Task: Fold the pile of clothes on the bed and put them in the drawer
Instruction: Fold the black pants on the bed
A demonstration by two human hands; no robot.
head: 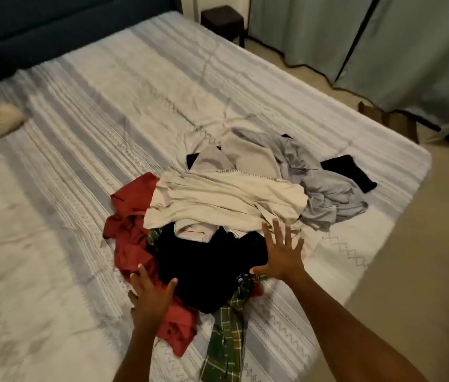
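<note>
Nearest the camera, two bare forearms reach out over the pile of clothes [218, 216], which lies heaped on the bed [80, 161] toward its foot-end corner. The left hand [150, 295] spreads its fingers flat at the near left edge of the pile, over the red garment [132, 232]; whether it presses the cloth or hovers just above it is hard to tell. The right hand [282, 255] is likewise splayed wide, fingers straight, at the near right edge of the pile beside the black garment [209, 268]. Neither hand holds anything.

Just in front of the black garment, a green plaid shirt [226, 337] trails out of the pile toward the camera. Behind it a cream garment [226, 199] with a zip lies across the top of the pile, a grey garment [328, 188] crumples on the pile's far right side, and a small black piece [350, 172] lies just beyond that, apart from the heap.

Nothing looks folded, so the task seems to be at its very start: choosing a first item. The next move likely calls for closing the fingers on one garment, probably the black or the red, pulling it free and spreading it on the bare bedspread left of the pile.

Beyond the pile stand a dark headboard [52, 28], a small dark stool [223, 22] and green curtains [383, 45]. No drawer is in view.
</note>
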